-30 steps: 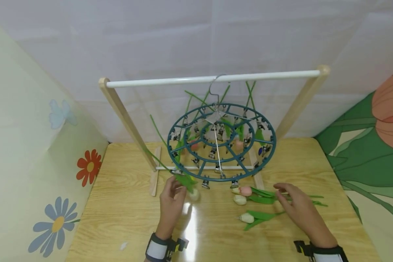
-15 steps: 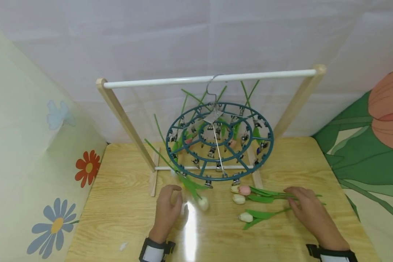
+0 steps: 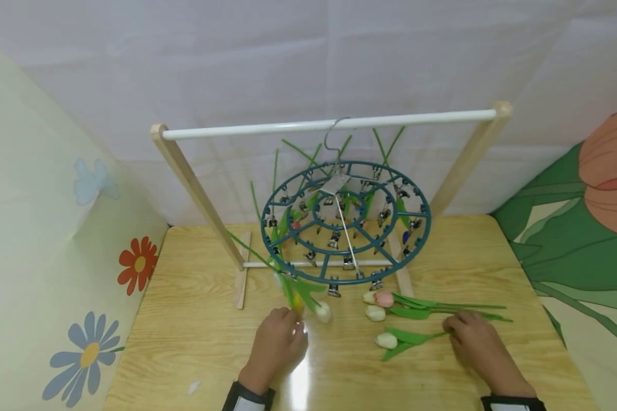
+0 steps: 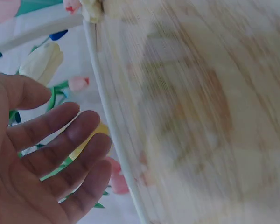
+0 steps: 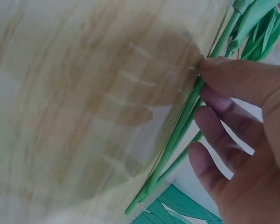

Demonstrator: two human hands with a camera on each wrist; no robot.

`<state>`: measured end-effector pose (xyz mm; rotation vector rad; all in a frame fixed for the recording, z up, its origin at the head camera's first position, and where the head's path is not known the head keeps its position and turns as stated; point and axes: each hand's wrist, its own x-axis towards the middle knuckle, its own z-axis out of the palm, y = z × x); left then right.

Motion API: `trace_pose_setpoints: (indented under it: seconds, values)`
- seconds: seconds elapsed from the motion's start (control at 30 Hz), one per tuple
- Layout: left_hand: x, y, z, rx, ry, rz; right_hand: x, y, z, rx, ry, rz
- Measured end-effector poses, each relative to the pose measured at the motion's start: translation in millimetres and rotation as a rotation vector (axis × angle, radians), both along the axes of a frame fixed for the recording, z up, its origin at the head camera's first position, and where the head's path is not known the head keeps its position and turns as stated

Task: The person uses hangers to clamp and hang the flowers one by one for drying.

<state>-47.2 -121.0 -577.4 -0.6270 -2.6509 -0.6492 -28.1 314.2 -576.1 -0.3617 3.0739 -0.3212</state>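
Note:
Below the front left of a round green clip hanger (image 3: pixel 319 279), my left hand (image 3: pixel 280 337) holds nothing, its fingers loosely curved in the left wrist view. Close by hang a white tulip (image 3: pixel 323 311) and a yellow tulip (image 3: pixel 297 302), heads down; the yellow one (image 4: pixel 86 142) is partly hidden behind the fingers in the left wrist view. On the table at right, my right hand (image 3: pixel 473 337) pinches the stem of the nearest white tulip (image 3: pixel 387 341) between thumb and forefinger. Green stems (image 5: pixel 177 126) run past the fingertips in the right wrist view.
A pink tulip (image 3: pixel 384 299) and a white tulip (image 3: pixel 375 313) lie just beyond the right hand, among other stems. The hanger hooks over the white bar (image 3: pixel 262 129) of a wooden-legged rack. More tulips hang upside down at its back. A white sheet (image 3: pixel 226 63) covers the wall behind.
My left hand drew back from the hanging white tulip, then shifted right, below the yellow one. My right hand moved from above the farther stems to the nearest tulip's stem. The hanger swayed slightly.

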Motion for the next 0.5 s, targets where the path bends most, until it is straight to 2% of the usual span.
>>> trace_pose_setpoints:
  seconds: [0.23,0.4,0.5]
  values:
    - [8.1,14.9,13.6,-0.051,-0.020,-0.121,0.5,-5.7,1.6,-0.036,0.034,0.051]
    - [9.1,25.9,20.1,-0.023,-0.003,-0.229,-1.0,-15.3,15.4,-0.109,0.023,0.069]
    - [8.4,33.2,21.4,-0.032,-0.004,-0.264,-3.8,-22.9,27.4,-0.149,0.005,0.076]
